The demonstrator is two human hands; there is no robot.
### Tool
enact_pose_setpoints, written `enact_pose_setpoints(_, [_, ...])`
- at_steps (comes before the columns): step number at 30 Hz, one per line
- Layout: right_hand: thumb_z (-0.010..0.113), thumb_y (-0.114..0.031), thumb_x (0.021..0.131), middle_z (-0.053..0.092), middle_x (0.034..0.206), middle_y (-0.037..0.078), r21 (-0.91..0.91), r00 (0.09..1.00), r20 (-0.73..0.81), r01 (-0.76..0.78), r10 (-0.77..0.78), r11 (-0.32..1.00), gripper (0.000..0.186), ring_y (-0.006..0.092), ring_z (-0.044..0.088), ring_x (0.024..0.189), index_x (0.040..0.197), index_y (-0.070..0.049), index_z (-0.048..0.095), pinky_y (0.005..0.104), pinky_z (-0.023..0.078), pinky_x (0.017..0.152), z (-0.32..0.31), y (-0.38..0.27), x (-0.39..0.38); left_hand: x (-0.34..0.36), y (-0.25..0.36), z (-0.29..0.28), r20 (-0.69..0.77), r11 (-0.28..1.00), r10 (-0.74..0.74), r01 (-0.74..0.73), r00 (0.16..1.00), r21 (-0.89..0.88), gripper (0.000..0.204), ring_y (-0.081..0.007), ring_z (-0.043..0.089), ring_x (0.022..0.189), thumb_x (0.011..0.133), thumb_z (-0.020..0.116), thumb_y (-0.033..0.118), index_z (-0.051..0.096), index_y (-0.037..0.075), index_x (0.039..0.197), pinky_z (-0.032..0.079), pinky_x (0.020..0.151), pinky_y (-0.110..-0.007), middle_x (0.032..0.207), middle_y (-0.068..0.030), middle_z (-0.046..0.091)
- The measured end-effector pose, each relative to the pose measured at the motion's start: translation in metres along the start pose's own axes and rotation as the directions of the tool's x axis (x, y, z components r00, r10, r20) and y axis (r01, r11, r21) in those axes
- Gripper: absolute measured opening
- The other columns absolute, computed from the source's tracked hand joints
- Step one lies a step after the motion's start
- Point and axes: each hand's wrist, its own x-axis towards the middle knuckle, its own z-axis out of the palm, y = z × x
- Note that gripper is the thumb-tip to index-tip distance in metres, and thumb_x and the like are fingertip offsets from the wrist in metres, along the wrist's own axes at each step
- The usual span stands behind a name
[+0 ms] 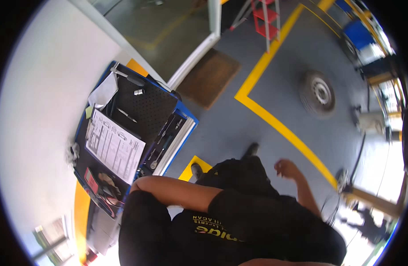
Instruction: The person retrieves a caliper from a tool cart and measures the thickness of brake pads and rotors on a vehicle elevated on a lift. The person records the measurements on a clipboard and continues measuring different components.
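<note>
My right hand (286, 169) hangs in the air over the grey floor, right of my legs. Its fingers are loosely curled; whatever may be inside them does not show. My left forearm (177, 191) lies bent across my body beside the tool cart, and its hand is out of sight. On the blue-edged tool cart (183, 116) at the left, nearest that arm, lies a printed form (115, 144) with car drawings. A pen (127, 115), a socket (139, 92) and a ratchet (154, 164) are there too, apart from my hands.
Beyond the cart, a brown doormat (213, 77) lies before a glass door (168, 26). A wheel with tyre (319, 94) rests on the floor at the right, past a yellow floor line (283, 129). A red stepladder (266, 20) stands far ahead.
</note>
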Motion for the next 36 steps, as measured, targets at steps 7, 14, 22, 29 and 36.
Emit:
enact_pose_setpoints(7, [0.057, -0.017, 0.101, 0.07, 0.081, 0.007, 0.121, 0.986, -0.167, 0.024, -0.004, 0.992, 0.013, 0.0118, 0.062, 0.063, 0.102, -0.008, 0.067, 0.0298, 0.049, 0.053, -0.135, 0.111, -0.016, 0.118, 0.052, -0.169, -0.153, 0.986, -0.039, 0.063, 0.987, 0.153, 0.03, -0.0251, 0.064, 0.109, 0.104, 0.058, 0.026, 0.063, 0.0, 0.119, 0.05, 0.097, -0.037, 0.111, -0.0129, 0.064])
enact_pose_setpoints(14, [0.064, -0.043, 0.101, 0.072, 0.096, 0.005, -0.059, 0.979, 0.199, -0.023, 0.035, 0.998, 0.038, 0.0149, 0.065, 0.082, 0.115, -0.007, 0.068, 0.031, 0.056, 0.072, -0.452, 0.001, 0.088, 0.318, 0.075, -0.354, -0.105, 0.956, -0.025, 0.054, 0.994, 0.288, 0.026, -0.0266, 0.067, 0.098, 0.103, 0.061, 0.025, 0.068, 0.001, 0.107, 0.053, 0.09, -0.037, 0.099, -0.0121, 0.066])
enact_pose_setpoints(22, [0.069, -0.038, 0.097, 0.075, 0.096, 0.006, 0.069, 0.999, 0.038, 0.001, -0.004, 0.998, 0.035, 0.0196, 0.07, 0.082, 0.107, -0.005, 0.07, 0.0348, 0.057, 0.075, -0.644, 0.026, 0.27, 0.532, 0.053, -0.596, 0.074, 0.975, -0.189, 0.178, 0.979, 0.135, 0.027, -0.0253, 0.066, 0.102, 0.103, 0.058, 0.024, 0.068, 0.0, 0.111, 0.053, 0.093, -0.036, 0.106, -0.012, 0.066])
enact_pose_setpoints(29, [0.07, -0.028, 0.096, 0.075, 0.09, 0.007, 0.522, 0.9, -0.05, -0.346, 0.433, 0.78, 0.021, 0.0179, 0.069, 0.073, 0.098, -0.007, 0.07, 0.034, 0.056, 0.066, -0.803, 0.09, 0.326, 0.762, 0.069, -0.81, 0.322, 0.975, -0.218, 0.194, 0.921, 0.105, 0.027, -0.0241, 0.066, 0.106, 0.104, 0.056, 0.023, 0.067, 0.0, 0.113, 0.053, 0.095, -0.036, 0.111, -0.0119, 0.066])
enact_pose_setpoints(36, [0.065, -0.021, 0.097, 0.066, 0.076, 0.002, 0.723, 0.895, -0.121, -0.217, 0.43, 0.656, 0.017, 0.0152, 0.062, 0.064, 0.087, -0.006, 0.066, 0.0318, 0.049, 0.056, -1.078, 0.089, 0.499, 1.019, 0.033, -1.004, 0.476, 0.981, -0.187, 0.185, 0.859, 0.052, 0.029, -0.023, 0.066, 0.11, 0.104, 0.055, 0.022, 0.067, -0.001, 0.116, 0.052, 0.097, -0.036, 0.117, -0.0118, 0.066])
